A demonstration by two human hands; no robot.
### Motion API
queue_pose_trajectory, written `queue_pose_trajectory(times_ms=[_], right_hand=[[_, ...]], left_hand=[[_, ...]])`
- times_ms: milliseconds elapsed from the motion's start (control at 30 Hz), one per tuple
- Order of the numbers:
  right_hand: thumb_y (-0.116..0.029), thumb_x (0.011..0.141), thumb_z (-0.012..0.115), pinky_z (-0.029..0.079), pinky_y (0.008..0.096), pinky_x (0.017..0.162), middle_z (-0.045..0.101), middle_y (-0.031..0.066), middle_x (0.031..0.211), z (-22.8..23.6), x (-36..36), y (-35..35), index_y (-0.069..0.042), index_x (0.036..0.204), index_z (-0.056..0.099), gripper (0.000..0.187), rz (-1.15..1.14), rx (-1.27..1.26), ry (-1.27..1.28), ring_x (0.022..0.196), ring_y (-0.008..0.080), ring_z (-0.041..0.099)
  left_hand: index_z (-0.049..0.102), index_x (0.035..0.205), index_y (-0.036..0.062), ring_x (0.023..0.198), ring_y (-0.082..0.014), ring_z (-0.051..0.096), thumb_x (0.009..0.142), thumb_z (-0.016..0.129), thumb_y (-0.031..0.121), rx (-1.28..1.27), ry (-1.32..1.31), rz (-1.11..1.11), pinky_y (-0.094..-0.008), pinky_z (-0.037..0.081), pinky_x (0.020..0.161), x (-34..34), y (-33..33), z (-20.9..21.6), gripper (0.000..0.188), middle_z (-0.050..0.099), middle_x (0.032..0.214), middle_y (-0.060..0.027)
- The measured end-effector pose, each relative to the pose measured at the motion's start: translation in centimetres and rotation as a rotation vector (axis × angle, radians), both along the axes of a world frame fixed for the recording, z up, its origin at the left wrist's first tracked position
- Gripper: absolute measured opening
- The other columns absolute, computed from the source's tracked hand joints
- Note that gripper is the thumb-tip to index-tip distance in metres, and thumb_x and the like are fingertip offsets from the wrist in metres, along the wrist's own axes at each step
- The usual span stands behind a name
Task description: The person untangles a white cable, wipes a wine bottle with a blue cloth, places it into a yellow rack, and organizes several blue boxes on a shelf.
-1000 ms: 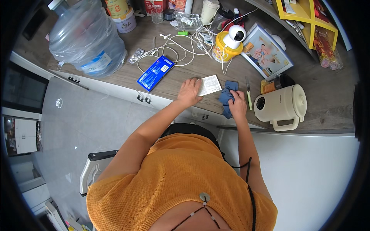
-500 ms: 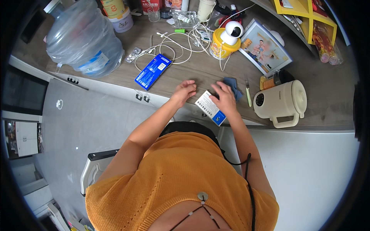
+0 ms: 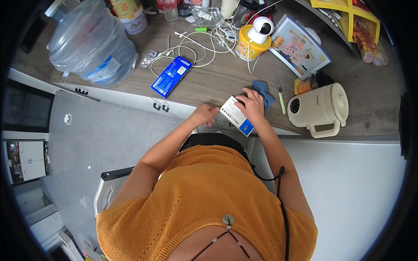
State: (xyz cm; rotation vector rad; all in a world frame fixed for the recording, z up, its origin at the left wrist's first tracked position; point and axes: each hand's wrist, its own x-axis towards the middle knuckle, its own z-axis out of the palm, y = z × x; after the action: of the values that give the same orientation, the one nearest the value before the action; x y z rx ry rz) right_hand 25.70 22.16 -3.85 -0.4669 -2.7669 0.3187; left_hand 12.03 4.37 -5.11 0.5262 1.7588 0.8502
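Note:
A flat white and blue carton (image 3: 233, 114) lies slanted at the counter's front edge, one end jutting past it. My right hand (image 3: 253, 105) grips its far right side, with the thumb over the printed face. At the carton's left corner, my left hand (image 3: 205, 115) has its fingers curled together, the fingertips touching or very close to it; what they pinch is hidden. Just beyond my right hand sits a crumpled blue-grey cloth (image 3: 264, 95). A knife with a pale green handle (image 3: 281, 102) lies to the right of the cloth.
A blue box (image 3: 171, 77) and tangled white cables (image 3: 204, 61) lie behind my hands. At left stands a large water bottle (image 3: 93, 48); at right, a cream kettle (image 3: 320, 109). A white camera (image 3: 261, 29) tops a yellow tub (image 3: 252, 48) beside a framed picture (image 3: 300, 48).
My left hand has come down to the carton's left corner, its fingers closing. My right hand has settled onto the carton, whose near end has risen slightly in view.

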Motion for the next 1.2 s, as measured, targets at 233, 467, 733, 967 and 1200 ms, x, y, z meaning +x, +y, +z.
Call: queue_pose_trajectory(times_ms=[233, 467, 733, 967, 1200], right_hand=[[-0.027, 0.071, 0.070, 0.037, 0.0389, 0.088, 0.055, 0.0055, 0.116, 0.1, -0.6, -0.6, -0.015, 0.086, 0.068, 0.020, 0.011, -0.005, 0.052, 0.106, 0.0251, 0.049], [-0.027, 0.074, 0.068, 0.040, 0.0407, 0.084, 0.054, 0.0060, 0.112, -0.3, -3.2, 0.9, -0.012, 0.090, 0.061, 0.023, -0.314, -0.017, -0.033, 0.104, 0.0268, 0.050], [-0.023, 0.077, 0.065, 0.040, 0.0419, 0.085, 0.053, 0.0072, 0.114, -0.8, -2.2, 1.5, -0.012, 0.103, 0.057, 0.029, -0.205, -0.093, 0.060, 0.105, 0.0293, 0.050], [-0.021, 0.078, 0.064, 0.039, 0.0409, 0.089, 0.052, 0.0074, 0.116, -1.2, -2.6, 2.0, -0.013, 0.108, 0.057, 0.032, -0.200, -0.180, 0.085, 0.108, 0.0289, 0.049], [-0.022, 0.077, 0.064, 0.038, 0.0423, 0.091, 0.052, 0.0090, 0.118, 0.4, -2.4, 0.7, -0.013, 0.109, 0.057, 0.034, -0.202, -0.093, 0.031, 0.108, 0.0307, 0.049]], left_hand=[[0.057, 0.102, -0.0010, 0.061, -0.0153, 0.061, 0.091, 0.054, 0.033, 0.144, -0.449, 0.180, -0.0232, 0.048, 0.050, 0.4, -0.4, -0.7, 0.036, 0.064, 0.090, -0.0125], [0.054, 0.116, 0.0031, 0.073, -0.0142, 0.062, 0.092, 0.053, 0.017, 0.535, 0.018, 0.427, -0.0273, 0.050, 0.062, -2.8, -0.3, -0.4, 0.028, 0.065, 0.099, -0.0065], [0.032, 0.133, 0.0017, 0.118, -0.0339, 0.039, 0.059, 0.079, 0.024, -0.021, 1.354, 0.405, -0.0459, 0.028, 0.101, -8.5, -6.2, 1.5, 0.091, 0.042, 0.126, -0.0164], [0.045, 0.124, -0.0029, 0.101, -0.0361, 0.053, 0.057, 0.078, 0.028, 0.531, 0.165, 0.811, -0.0382, 0.043, 0.090, -12.2, -9.0, 1.5, 0.081, 0.053, 0.111, -0.0209], [0.042, 0.125, -0.0067, 0.105, -0.0353, 0.052, 0.056, 0.080, 0.025, 0.246, 0.999, 0.545, -0.0379, 0.042, 0.092, -12.5, -13.8, 3.6, 0.085, 0.051, 0.112, -0.0230]])
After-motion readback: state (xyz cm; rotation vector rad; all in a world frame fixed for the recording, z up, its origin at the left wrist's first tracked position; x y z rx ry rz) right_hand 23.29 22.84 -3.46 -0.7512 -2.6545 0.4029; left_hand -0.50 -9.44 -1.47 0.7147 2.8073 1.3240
